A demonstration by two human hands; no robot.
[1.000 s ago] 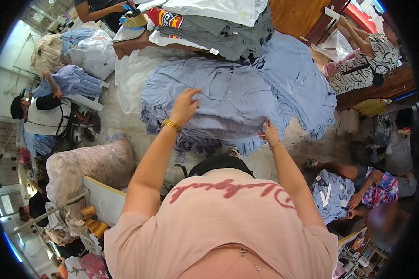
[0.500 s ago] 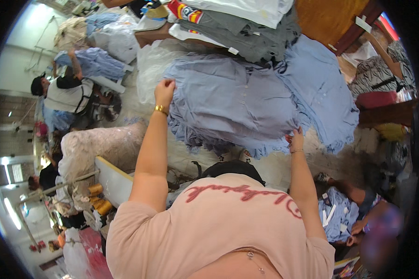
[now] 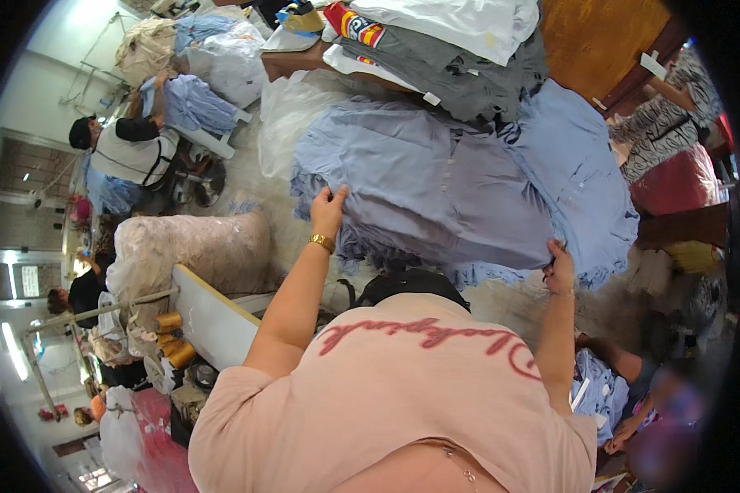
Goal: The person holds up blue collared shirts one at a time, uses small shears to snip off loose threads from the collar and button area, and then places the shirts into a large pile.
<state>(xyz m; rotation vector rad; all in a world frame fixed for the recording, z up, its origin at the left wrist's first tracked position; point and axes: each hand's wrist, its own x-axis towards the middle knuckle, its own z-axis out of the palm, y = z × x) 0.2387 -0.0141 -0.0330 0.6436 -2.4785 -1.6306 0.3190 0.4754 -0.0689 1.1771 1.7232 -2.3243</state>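
Observation:
A light blue buttoned garment (image 3: 415, 185) lies spread across a pile of the same blue cloth in front of me. My left hand (image 3: 327, 212), with a gold watch at the wrist, pinches its near edge on the left. At the near right corner, my right hand (image 3: 560, 269) has its fingers closed on the same garment. Between the hands the cloth stretches fairly flat, its row of small buttons running across the middle. More blue garments (image 3: 580, 177) hang in a heap on the right, and ruffled edges show under the near side.
Grey and white garments (image 3: 444, 62) are stacked just beyond the pile, with a tape roll on a dispenser (image 3: 302, 18) beside them. A large wrapped bundle (image 3: 189, 251) and a white board (image 3: 214, 316) stand left. Co-workers handle blue cloth at far left and lower right.
My left hand has come nearer and rightward from the garment's far left side to its near edge. My right hand has shifted slightly right and nearer, still holding the corner.

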